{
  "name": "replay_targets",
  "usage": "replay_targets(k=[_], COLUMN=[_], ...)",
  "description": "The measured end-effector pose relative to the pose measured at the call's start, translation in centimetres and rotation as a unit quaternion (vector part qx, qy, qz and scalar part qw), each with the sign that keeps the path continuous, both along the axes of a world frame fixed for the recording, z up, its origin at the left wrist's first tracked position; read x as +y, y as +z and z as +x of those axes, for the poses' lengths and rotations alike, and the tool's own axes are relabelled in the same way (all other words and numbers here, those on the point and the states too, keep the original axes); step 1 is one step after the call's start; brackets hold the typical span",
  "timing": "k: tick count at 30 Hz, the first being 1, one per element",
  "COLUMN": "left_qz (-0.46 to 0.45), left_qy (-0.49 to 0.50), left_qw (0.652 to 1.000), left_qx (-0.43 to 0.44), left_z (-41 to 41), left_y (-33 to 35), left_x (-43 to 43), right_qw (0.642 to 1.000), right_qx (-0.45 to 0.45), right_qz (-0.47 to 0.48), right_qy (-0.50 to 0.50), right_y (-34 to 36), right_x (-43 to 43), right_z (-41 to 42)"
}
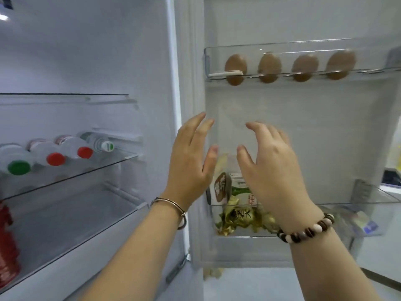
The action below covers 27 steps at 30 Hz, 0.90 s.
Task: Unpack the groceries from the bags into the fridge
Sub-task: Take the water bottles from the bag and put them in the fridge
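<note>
The fridge stands open. My left hand [191, 157] and my right hand [271, 161] hover side by side in front of the open door, fingers spread and holding nothing. Just below and behind them, snack packets [236, 216] in gold, green and brown wrappers sit in the clear door bin [303, 232]. Several brown eggs [301, 67] stand in the upper door rack [217, 61]. Several bottles [56, 155] with red and green caps lie on the glass shelf [97, 170] inside the fridge at left.
A red package [7, 242] lies at the far left on the lower shelf [71, 227]. A small pale packet [366, 222] sits at the right end of the door bin. Part of a counter shows past the door's right edge.
</note>
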<state>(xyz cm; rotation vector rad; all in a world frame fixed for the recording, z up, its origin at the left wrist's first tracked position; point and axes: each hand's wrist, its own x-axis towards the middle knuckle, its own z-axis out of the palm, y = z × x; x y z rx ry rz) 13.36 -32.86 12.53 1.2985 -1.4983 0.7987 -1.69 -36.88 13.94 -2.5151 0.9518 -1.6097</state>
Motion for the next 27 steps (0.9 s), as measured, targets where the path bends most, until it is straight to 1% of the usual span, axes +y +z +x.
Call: replay_targets(k=[7, 11, 14, 17, 21, 27], left_qz=[0.029, 0.068, 0.109, 0.135, 0.157, 0.199], left_qy=[-0.051, -0.110, -0.163, -0.217, -0.280, -0.364], left_qw=[0.997, 0.990, 0.979, 0.964, 0.945, 0.904], left_qx=[-0.057, -0.051, -0.058, -0.071, -0.068, -0.098], left_z=[-11.8, -19.9, -27.2, -34.7, -44.7, -59.1], left_y=[0.3, -1.3, -3.1, -4.7, -6.7, -9.2], left_x=[-4.8, -8.3, -11.0, -13.5, -15.3, -16.7], right_qw=[0.993, 0.983, 0.971, 0.950, 0.913, 0.860], right_qx=[0.012, 0.016, 0.021, 0.029, 0.025, -0.028], right_qz=[0.019, 0.030, 0.042, 0.048, 0.074, 0.126], right_qy=[-0.113, -0.179, -0.235, -0.306, -0.400, -0.494], right_y=[-1.8, -3.6, -5.3, -7.1, -8.8, -11.3], right_x=[-4.6, -6.4, -7.2, -7.4, -6.6, -4.6], right_z=[-11.9, -20.9, -28.4, -35.9, -45.6, -57.4])
